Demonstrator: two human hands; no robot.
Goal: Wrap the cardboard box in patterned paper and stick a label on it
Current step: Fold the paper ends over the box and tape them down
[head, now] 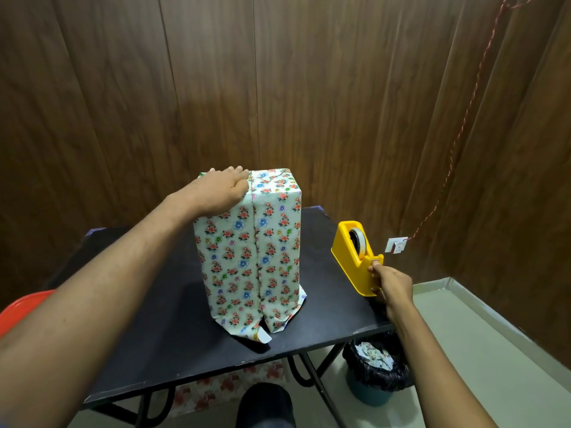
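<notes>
On the desk: a tall cardboard box wrapped in white flower-patterned paper (250, 242) stands upright at the middle of the black rectangular desk (160, 329), long axis vertical, a seam running down its near face.
Bottom end: loose paper flaps splay at the box's foot, unfolded and, I judge, untaped.
Left hand (221, 189): lies palm-down over the box's top at 11 o'clock, fingers curled over the top edge, steadying it.
Right hand (391, 288): pinching at the cutter end of the yellow plastic tape dispenser (355, 254), at 3 o'clock from the box.
Key relation: tape sits right of the box, so the right hand is nearer; the strip must travel leftward to the seam or flaps.
Label: none visible yet.
</notes>
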